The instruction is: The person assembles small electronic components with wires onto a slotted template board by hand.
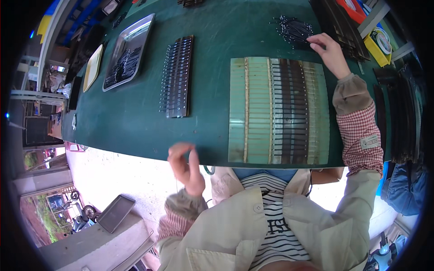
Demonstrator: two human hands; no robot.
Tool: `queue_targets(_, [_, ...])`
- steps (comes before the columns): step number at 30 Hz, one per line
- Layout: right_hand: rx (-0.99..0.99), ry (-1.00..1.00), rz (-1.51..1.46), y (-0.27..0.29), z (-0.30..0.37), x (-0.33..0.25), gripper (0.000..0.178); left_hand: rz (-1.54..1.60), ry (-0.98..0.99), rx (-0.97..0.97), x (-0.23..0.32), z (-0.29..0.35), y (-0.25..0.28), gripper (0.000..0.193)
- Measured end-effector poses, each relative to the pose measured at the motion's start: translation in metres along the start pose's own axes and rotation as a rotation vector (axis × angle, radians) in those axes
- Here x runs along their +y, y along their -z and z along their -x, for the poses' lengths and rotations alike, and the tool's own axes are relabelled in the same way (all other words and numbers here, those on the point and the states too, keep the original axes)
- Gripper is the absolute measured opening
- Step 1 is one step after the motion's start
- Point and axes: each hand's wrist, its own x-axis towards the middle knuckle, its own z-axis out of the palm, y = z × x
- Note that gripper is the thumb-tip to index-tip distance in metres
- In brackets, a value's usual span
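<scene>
My right hand [329, 52] reaches to the near right edge of a loose pile of thin black pieces with small shiny heads [294, 30]. Its thumb and fingertips come together there; whatever lies between them is too small to make out. Over the table's front edge hovers my left hand [186, 168], slightly blurred, its fingers loosely curled and nothing visible in them. Between the hands lies a pale green slotted board [237, 108]. Dark thin pieces [289, 113] lie side by side in its slots, forming a dark band.
Left of the board, a dark strip holds a row of similar pieces [178, 77]. A metal tray [147, 34] with more black pieces and a yellow tray [92, 67] stand at the far left. Dark strips [346, 27] and a yellow bin [379, 47] are at the right.
</scene>
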Motion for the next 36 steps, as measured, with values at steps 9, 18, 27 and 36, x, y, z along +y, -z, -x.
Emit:
queue_targets(9, [-0.162,-0.049,-0.138,0.042,0.15,-0.17,0.018,0.503,0.807,0.396,0.053,0.183,0.117,0.022])
queue_targets(18, [-0.243,-0.027,-0.182,0.027,0.267,-0.291,0.017,0.815,0.953,0.151,0.077,0.262,0.206,0.013])
queue_targets(27, [-0.447,-0.289,-0.575,-0.019,0.329,-0.35,0.019,0.862,0.859,-0.091,0.109,0.258,0.182,0.003])
queue_targets(36, [-0.565,-0.495,-0.898,-0.036,0.362,-0.312,0.014,0.758,0.982,-0.402,0.093,0.248,0.068,0.008])
